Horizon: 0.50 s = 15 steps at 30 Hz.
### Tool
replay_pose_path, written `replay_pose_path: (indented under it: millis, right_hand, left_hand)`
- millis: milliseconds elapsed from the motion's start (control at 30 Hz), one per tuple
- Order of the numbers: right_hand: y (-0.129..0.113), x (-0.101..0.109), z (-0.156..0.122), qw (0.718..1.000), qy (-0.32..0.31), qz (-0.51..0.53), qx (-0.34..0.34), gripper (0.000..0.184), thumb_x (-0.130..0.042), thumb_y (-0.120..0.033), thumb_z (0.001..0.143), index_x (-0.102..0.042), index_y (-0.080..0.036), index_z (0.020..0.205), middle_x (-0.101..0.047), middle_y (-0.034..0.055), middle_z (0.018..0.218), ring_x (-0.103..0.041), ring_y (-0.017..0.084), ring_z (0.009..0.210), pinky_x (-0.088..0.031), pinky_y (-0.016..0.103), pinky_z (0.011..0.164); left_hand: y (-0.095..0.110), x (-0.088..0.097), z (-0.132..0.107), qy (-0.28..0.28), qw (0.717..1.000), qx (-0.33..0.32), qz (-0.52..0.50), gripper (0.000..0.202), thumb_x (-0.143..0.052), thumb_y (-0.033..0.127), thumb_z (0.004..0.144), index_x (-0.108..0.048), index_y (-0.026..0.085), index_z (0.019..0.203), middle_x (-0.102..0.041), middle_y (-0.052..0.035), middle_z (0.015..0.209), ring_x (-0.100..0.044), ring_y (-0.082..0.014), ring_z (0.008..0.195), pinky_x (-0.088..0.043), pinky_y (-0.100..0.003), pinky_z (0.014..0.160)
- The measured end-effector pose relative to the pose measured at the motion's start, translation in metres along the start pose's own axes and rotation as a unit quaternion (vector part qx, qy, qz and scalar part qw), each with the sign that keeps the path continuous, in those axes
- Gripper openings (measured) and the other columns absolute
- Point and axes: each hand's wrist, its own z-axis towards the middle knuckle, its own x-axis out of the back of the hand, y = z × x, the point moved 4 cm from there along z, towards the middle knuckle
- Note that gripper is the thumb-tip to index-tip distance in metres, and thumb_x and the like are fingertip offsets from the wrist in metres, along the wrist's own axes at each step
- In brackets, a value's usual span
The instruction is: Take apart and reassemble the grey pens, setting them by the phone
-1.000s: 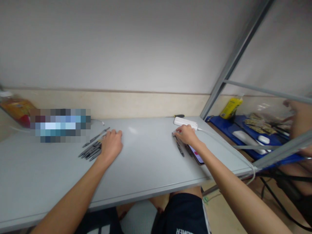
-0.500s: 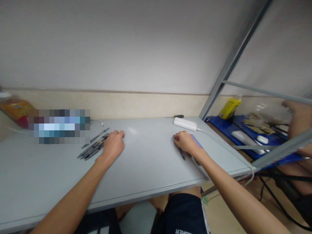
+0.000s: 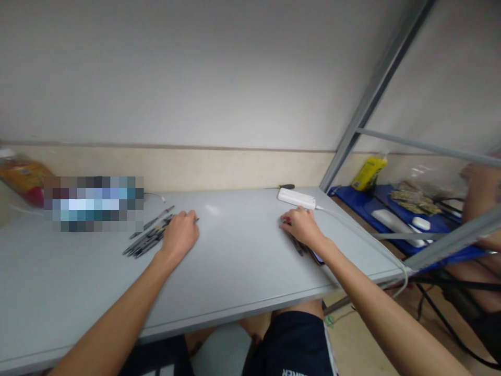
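My left hand [image 3: 181, 232] rests on the desk beside a bundle of dark pens [image 3: 144, 242], fingers closed. A thin dark tip, seemingly of a pen, sticks out past its fingertips. One more pen [image 3: 152, 222] lies just behind the bundle. On the right, my right hand [image 3: 303, 227] is closed around a dark pen [image 3: 298, 248] with a red part showing at the fingers. The pen's lower end points toward the desk's front edge. Under that wrist lies a phone [image 3: 319, 259], mostly covered by my hand.
A white power strip [image 3: 296, 198] with a cable and a screwdriver [image 3: 287, 186] lie behind my right hand. A pixelated object [image 3: 94, 203] and an orange bottle [image 3: 25, 175] stand at the left. Beyond the metal frame [image 3: 362, 109], another person's arm [image 3: 483, 201] is above a blue table [image 3: 352, 202].
My right hand has shifted slightly right with the pen, covering more of the phone. My left hand has stayed almost in place.
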Motion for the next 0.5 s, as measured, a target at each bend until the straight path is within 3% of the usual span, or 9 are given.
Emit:
replay_pose_path:
  millis: [167,233,367,500]
  right_hand:
    - [-0.024,0.003,-0.001,0.995,0.037,0.092,0.018,0.022,-0.054,-0.027,0.083,-0.066,-0.016,0.098,-0.065,0.0099,0.095,-0.05,0.024,0.095,-0.033,0.033,0.08]
    - [-0.043,0.001,-0.003,0.981,0.056,0.169,0.076,0.024,-0.056,-0.025,0.082,-0.064,-0.017,0.103,-0.064,0.0082,0.095,-0.051,0.021,0.092,-0.036,0.031,0.081]
    - [-0.084,-0.011,-0.009,0.944,0.094,0.248,0.198,0.04,-0.061,-0.027,0.08,-0.055,-0.017,0.118,-0.061,0.0091,0.103,-0.049,0.02,0.094,-0.038,0.033,0.086]
    - [-0.103,-0.025,-0.011,0.931,0.107,0.266,0.226,0.026,-0.055,-0.024,0.085,-0.059,-0.014,0.108,-0.063,0.0076,0.088,-0.049,0.019,0.087,-0.041,0.031,0.079]
  left_hand:
    - [0.014,-0.004,0.001,0.016,0.989,-0.084,-0.119,0.022,-0.039,0.022,0.084,-0.058,0.014,0.093,-0.065,-0.0099,0.084,-0.061,-0.0224,0.082,-0.045,-0.034,0.077]
    - [0.025,-0.006,-0.001,0.021,0.966,-0.122,-0.228,0.022,-0.041,0.023,0.084,-0.054,0.015,0.101,-0.066,-0.0066,0.083,-0.062,-0.0188,0.08,-0.046,-0.03,0.075]
    - [0.051,-0.005,-0.011,-0.026,0.901,-0.187,-0.39,0.022,-0.044,0.025,0.086,-0.05,0.019,0.105,-0.066,-0.0031,0.085,-0.062,-0.0134,0.077,-0.048,-0.025,0.07]
    - [0.059,-0.002,-0.016,-0.055,0.879,-0.183,-0.437,0.026,-0.046,0.028,0.085,-0.049,0.018,0.109,-0.066,-0.0029,0.086,-0.062,-0.012,0.072,-0.048,-0.023,0.064]
